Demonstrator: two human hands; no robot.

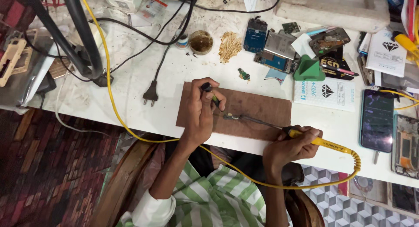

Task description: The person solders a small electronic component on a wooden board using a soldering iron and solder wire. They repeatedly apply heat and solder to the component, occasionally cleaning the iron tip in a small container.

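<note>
Your left hand [198,115] grips tweezers [212,96] on a small part [231,117]; your right hand [292,146] grips the yellow soldering iron [325,142] touching it

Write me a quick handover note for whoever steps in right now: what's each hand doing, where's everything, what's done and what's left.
Left hand: closed on tweezers, tips down at the small circuit part.
Right hand: gripping the yellow soldering iron, its tip reaching the same part.
The part lies on the brown board at the white table's front edge. The flux tin sits open behind it.
Done: part positioned, iron on it.
Left: whether the joint is finished is too small to tell.
</note>
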